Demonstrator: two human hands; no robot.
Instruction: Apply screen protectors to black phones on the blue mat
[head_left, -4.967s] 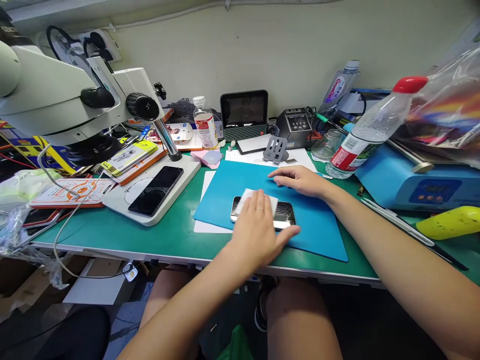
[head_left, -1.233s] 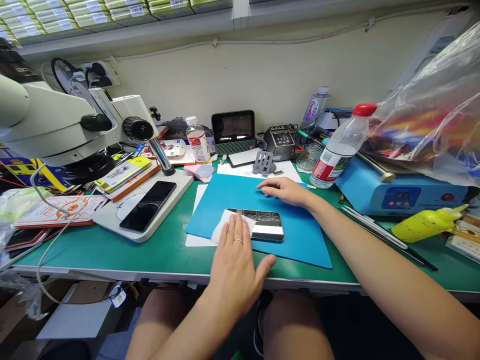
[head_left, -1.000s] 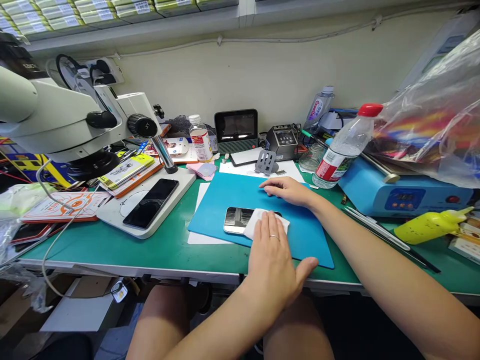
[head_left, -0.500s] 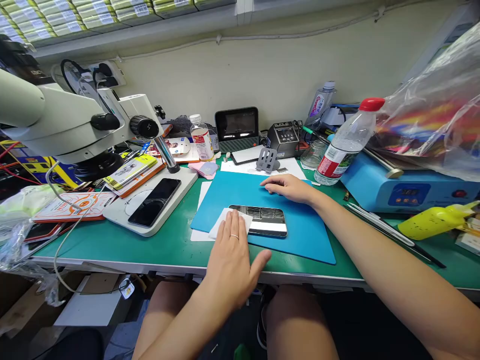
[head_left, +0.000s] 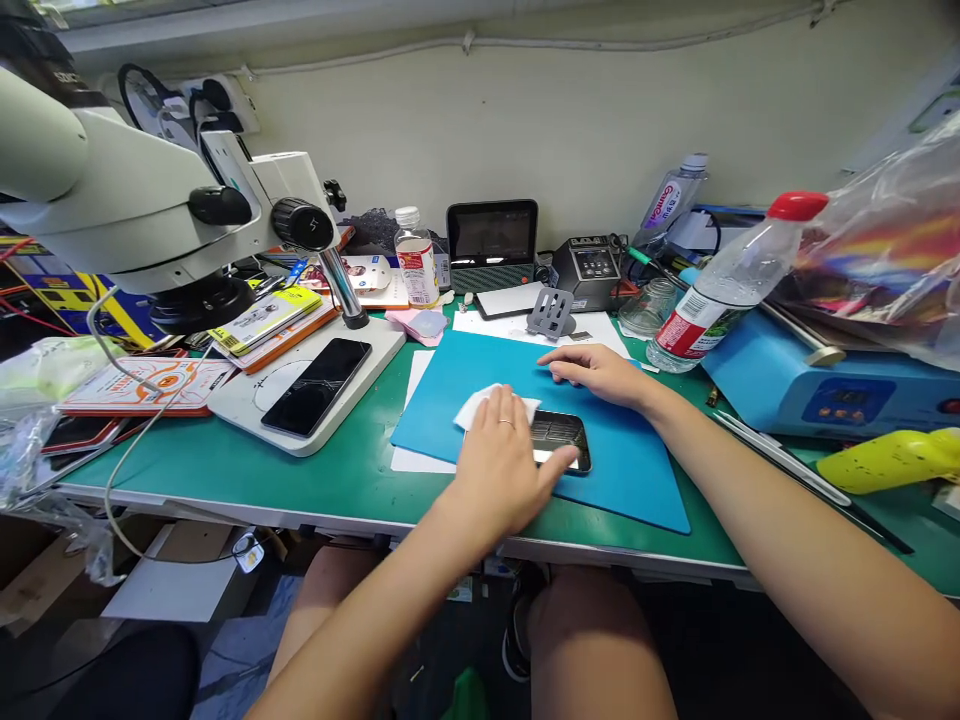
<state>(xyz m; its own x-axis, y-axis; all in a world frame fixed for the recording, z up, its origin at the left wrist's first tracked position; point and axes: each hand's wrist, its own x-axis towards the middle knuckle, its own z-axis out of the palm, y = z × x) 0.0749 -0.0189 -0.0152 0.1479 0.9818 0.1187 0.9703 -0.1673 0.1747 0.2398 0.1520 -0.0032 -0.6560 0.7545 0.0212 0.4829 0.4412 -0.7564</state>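
My left hand (head_left: 499,455) lies flat with fingers stretched out, pressing a white wipe (head_left: 474,408) onto the left part of a smartphone (head_left: 564,430). Its thumb reaches over the phone's lower right part. The phone lies crosswise on a blue mat (head_left: 465,365), its glossy dark surface reflecting a bright band; the left end is hidden under hand and wipe. Beyond the phone, my right hand (head_left: 596,372) rests on the mat, loosely bent and with nothing seen in it.
A microscope (head_left: 180,240) stands at left, with another black phone (head_left: 316,388) on its base. At right are a red-capped bottle (head_left: 701,310), a blue machine (head_left: 795,375), tweezers (head_left: 787,455) and a yellow bottle (head_left: 885,462). A grey phone stand (head_left: 551,315) sits behind the mat.
My left hand and the wipe have slid right along the phone and now cover more of it. The right hand stays in place on the mat. The camera view has shifted slightly.
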